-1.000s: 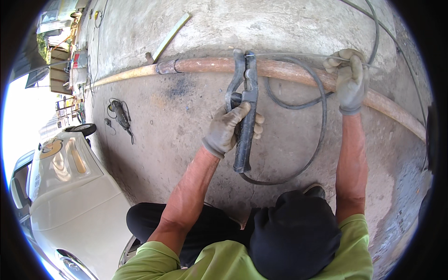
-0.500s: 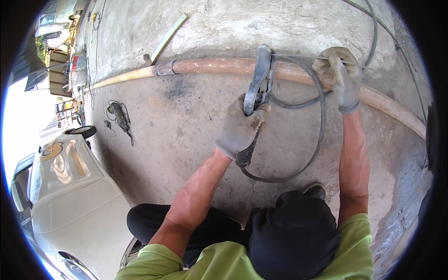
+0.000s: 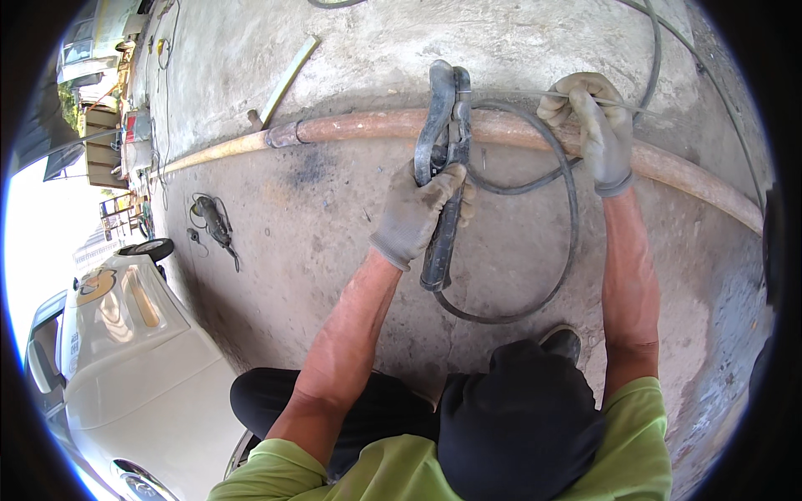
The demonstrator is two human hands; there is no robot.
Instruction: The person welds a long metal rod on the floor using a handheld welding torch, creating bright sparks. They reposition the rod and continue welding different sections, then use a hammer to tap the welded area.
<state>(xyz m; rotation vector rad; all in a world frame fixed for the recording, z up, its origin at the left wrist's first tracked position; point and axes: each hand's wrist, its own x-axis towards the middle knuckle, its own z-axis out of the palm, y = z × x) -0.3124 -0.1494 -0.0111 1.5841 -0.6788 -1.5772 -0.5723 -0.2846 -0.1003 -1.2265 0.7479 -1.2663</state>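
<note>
A grey work glove covers my left hand (image 3: pixel 416 210), which is wrapped round a dark, worn welding electrode holder (image 3: pixel 445 159). Its jaws point away from me, above a long rusty pipe on the ground. From the jaws a thin welding rod (image 3: pixel 510 93) runs to the right. My gloved right hand (image 3: pixel 595 125) pinches that rod near its far end, the tip showing beyond the fingers. A thick black cable (image 3: pixel 572 242) leaves the bottom of the holder and loops across the floor, over the pipe.
The rusty pipe (image 3: pixel 368 125) crosses the concrete from left to right, with a dark joint toward its left. Behind it lies a pale metal bar (image 3: pixel 288 83). An angle grinder (image 3: pixel 215 221) rests at left, near a white car (image 3: pixel 142 351). More cable (image 3: pixel 718 92) runs at far right.
The electrode holder and my left hand have shifted left and slightly away from me. My right hand has moved a little left with the rod. Both grips hold.
</note>
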